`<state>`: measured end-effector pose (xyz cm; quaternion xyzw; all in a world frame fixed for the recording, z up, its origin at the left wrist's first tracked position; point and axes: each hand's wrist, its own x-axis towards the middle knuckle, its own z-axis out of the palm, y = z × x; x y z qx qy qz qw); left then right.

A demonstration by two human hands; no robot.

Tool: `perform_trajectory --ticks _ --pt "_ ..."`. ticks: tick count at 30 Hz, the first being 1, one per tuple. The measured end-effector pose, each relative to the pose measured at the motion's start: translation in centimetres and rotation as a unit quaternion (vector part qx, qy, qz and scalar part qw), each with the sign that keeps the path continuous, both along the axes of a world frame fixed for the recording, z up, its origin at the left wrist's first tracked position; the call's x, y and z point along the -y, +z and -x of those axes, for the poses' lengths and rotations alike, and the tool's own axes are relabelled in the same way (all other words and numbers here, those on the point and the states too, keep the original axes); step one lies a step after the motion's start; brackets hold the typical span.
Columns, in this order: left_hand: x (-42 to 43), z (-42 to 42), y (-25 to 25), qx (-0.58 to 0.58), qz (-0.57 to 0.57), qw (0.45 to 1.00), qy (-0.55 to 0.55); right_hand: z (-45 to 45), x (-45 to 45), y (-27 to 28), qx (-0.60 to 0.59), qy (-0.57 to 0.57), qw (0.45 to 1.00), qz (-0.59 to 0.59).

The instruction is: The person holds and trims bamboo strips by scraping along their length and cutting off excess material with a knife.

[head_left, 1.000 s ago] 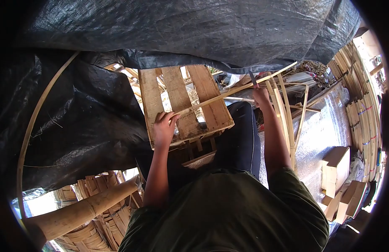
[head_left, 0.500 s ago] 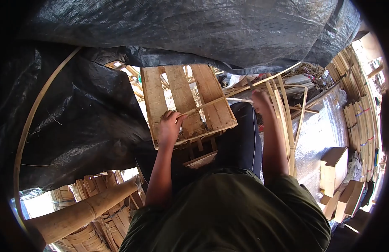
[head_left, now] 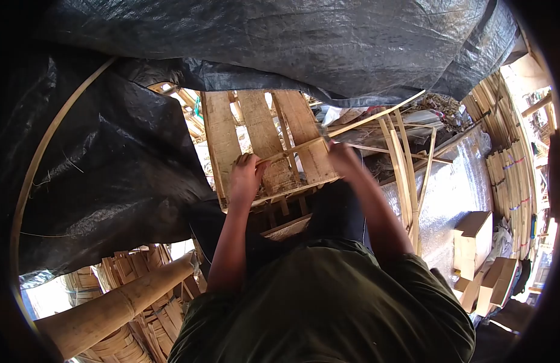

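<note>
A long, thin bamboo strip (head_left: 377,115) lies slantwise over a slatted wooden crate (head_left: 221,130), its far end rising to the right. My left hand (head_left: 245,174) is closed around the strip's near end above the crate slats. My right hand (head_left: 345,160) is closed beside the strip at the crate's right edge. From that fist sticks up a dark blade, apparently a knife (head_left: 323,132), blurred by motion and meeting the strip. The handle is hidden in my fingers.
Black plastic sheeting (head_left: 280,42) hangs in front and at the left. A thick bamboo pole (head_left: 120,305) sits lower left. Upright bamboo strips (head_left: 401,175) lean to my right, near cardboard boxes (head_left: 473,242) and bundled strips (head_left: 508,181).
My right hand has moved left and slightly down along the strip, bringing the blade from beyond the crate to its right edge. My left hand stays nearly in place.
</note>
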<state>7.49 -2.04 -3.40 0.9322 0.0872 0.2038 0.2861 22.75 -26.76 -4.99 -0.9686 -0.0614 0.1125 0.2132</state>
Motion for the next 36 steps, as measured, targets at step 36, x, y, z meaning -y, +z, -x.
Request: perform_trajectory --ticks 36 --pt "-0.4 0.0 0.1 0.028 0.012 0.999 -0.041 1.2 1.1 5.8 -0.194 -0.084 0.973 -0.097"
